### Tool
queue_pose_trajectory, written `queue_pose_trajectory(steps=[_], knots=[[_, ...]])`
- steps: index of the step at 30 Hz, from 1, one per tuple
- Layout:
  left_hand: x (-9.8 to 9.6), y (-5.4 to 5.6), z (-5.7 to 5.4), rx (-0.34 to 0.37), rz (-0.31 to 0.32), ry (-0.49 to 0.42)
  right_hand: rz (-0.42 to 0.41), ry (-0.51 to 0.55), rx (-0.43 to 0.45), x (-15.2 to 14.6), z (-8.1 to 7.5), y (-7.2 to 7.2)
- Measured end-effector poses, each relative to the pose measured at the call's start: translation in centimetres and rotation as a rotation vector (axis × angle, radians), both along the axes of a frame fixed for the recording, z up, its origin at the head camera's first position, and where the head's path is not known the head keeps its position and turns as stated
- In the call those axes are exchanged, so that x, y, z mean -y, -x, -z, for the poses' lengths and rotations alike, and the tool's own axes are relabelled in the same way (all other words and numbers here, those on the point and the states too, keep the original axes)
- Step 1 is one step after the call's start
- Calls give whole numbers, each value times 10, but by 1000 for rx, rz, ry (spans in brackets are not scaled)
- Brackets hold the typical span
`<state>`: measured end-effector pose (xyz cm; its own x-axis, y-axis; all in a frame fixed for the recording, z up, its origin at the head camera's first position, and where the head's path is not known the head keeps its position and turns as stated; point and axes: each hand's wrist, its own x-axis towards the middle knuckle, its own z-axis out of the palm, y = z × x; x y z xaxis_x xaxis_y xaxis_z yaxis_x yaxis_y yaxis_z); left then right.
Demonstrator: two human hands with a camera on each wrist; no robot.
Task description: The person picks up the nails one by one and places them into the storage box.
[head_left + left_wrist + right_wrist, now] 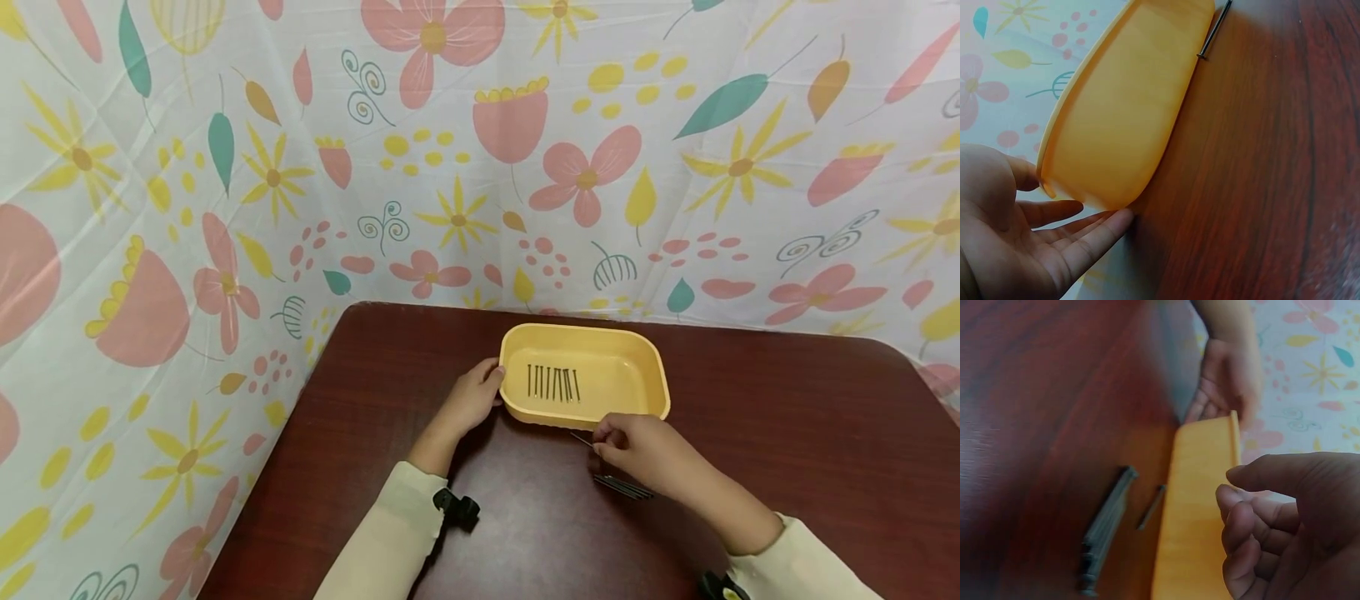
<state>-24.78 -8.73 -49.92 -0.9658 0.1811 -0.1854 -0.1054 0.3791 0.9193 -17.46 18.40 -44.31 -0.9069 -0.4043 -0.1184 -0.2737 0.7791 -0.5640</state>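
A yellow plastic tray (637,367) stands near the back of the dark table. Inside, on its left half, several dark nails (553,383) lie side by side in a row. My left hand (474,396) holds the tray's left end, thumb at the rim and fingers against the outside below. Close to the tray's front right side, my right hand (637,446) has loosely bent fingers, with nothing between thumb and forefinger. One nail (1150,507) lies on the table along the tray's front wall. Nearer the front is a small bundle of nails (1107,531), partly under the right hand.
The reddish-brown table (525,533) has rounded back corners. A white cloth with a floral print (585,242) hangs behind it and along the left side. Black camera mounts (456,510) are strapped at both wrists, by the pale sleeves (390,533).
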Motion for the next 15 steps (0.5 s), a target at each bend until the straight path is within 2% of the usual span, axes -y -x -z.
queue_pose_trajectory(steps=[5, 15], knots=[[0, 0, 1, -5, -8, 1, -7, -72, -50, 0, 15, -8], [1, 0, 0, 1, 0, 1, 36, -234, -295, 5, 38, -17]])
